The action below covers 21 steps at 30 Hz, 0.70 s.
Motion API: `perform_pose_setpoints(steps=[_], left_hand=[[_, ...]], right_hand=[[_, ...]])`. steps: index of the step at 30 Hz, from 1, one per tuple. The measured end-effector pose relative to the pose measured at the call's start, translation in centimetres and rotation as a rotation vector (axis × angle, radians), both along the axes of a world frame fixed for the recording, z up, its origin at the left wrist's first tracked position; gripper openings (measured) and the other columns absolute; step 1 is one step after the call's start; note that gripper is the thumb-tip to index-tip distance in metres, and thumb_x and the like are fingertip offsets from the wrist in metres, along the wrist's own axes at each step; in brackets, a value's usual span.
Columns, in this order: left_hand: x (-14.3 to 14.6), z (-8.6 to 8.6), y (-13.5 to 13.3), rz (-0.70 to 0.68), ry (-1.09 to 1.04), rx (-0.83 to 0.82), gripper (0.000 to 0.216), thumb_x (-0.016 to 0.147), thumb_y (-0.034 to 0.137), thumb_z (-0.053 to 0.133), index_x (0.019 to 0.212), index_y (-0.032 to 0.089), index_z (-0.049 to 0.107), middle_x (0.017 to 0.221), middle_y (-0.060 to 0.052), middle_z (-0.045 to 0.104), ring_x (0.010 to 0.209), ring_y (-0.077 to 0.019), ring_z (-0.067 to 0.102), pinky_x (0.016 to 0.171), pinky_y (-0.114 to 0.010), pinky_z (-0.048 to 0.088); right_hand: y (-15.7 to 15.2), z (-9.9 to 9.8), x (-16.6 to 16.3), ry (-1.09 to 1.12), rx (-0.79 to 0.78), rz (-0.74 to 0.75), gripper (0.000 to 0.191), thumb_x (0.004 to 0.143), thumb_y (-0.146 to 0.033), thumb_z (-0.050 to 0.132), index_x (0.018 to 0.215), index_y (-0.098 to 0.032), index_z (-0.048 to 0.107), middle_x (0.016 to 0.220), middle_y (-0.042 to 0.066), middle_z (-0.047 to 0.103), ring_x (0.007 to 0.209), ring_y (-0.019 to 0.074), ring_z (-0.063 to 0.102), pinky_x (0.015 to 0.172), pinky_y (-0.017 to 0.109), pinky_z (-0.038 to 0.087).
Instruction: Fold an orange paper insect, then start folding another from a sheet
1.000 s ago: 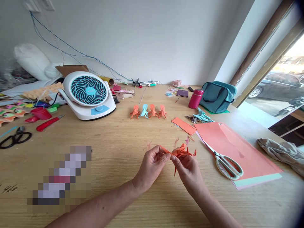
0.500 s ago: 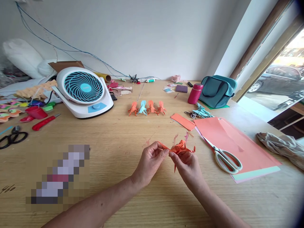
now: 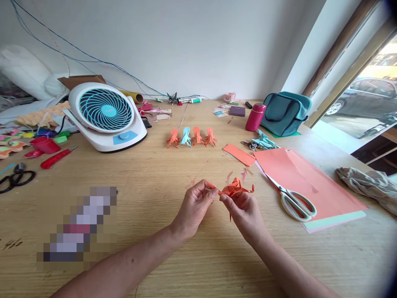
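Observation:
Both my hands hold a half-folded orange paper figure [image 3: 235, 188] just above the wooden table [image 3: 149, 178]. My left hand [image 3: 195, 207] pinches a thin point at the figure's left end. My right hand [image 3: 243, 211] grips the body of the figure from below, fingers closed. Farther back on the table stands a row of folded paper figures [image 3: 191, 136], several orange and one light blue.
Orange paper sheets [image 3: 307, 182] lie at right with white-handled scissors [image 3: 293, 200] on them. A white and teal fan [image 3: 107, 116], a red utility knife [image 3: 57, 157] and black scissors [image 3: 15, 178] are at left. A pink bottle [image 3: 254, 117] and teal bag [image 3: 285, 114] stand behind; a cloth [image 3: 367, 184] lies far right.
The view has tipped a little, so everything sits slightly higher in the picture. My hands keep the same pinch on the orange figure with only small finger shifts.

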<state>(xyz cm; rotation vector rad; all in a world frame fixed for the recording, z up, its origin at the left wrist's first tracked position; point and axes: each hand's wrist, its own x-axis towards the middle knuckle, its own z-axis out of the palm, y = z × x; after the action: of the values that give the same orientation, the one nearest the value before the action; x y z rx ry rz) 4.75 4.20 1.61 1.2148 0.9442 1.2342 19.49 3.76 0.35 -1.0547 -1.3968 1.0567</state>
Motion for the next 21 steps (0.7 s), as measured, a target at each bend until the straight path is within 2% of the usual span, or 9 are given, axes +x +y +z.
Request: perform_pose_setpoints(steps=[5,12,21], left_hand=[[-0.2,0.2,0.2,0.03,-0.012,-0.007,0.021,0.086,0.036,0.069,0.074,0.018,0.068,0.067,0.003,0.053,0.064,-0.0106,0.04,0.064,-0.023,0.037],[-0.3,0.3,0.4,0.071,0.011,-0.015,0.019,0.081,0.036,0.074,0.076,0.018,0.075,0.072,-0.001,0.067,0.066,-0.0123,0.051,0.066,-0.025,0.041],[-0.7,0.4,0.5,0.032,0.048,0.072,0.014,0.085,0.028,0.07,0.078,0.018,0.075,0.076,0.0,0.064,0.067,-0.0102,0.047,0.065,-0.023,0.038]], right_hand=[[0.0,0.0,0.0,-0.021,-0.034,-0.034,0.031,0.087,-0.044,0.067,0.069,-0.019,0.067,0.068,0.004,0.071,0.069,0.0199,0.066,0.067,0.031,0.051],[-0.1,-1.1,0.1,-0.056,-0.009,-0.14,0.021,0.086,-0.04,0.069,0.079,-0.02,0.07,0.08,0.006,0.073,0.081,0.0227,0.068,0.079,0.036,0.052],[0.0,-0.7,0.2,-0.031,-0.047,-0.081,0.025,0.088,-0.042,0.067,0.077,-0.019,0.071,0.076,0.005,0.073,0.076,0.0209,0.066,0.072,0.032,0.05]])
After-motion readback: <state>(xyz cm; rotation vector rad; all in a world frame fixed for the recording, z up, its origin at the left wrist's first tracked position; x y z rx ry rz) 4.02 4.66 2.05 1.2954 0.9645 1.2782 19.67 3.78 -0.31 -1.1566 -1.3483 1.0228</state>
